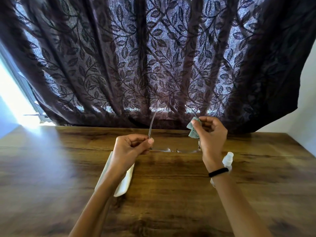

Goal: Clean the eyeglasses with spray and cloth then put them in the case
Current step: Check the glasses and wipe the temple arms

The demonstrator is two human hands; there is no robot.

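Black wristband by right hand

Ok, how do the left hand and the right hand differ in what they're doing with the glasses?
The left hand pinches one temple bare-fingered; the right hand pinches the other temple through the cloth. The right hand is higher in frame than the left hand. The right wrist wears a black band; the left wrist none. Both hold the eyeglasses above the table.

Wooden table, leaf-patterned curtain
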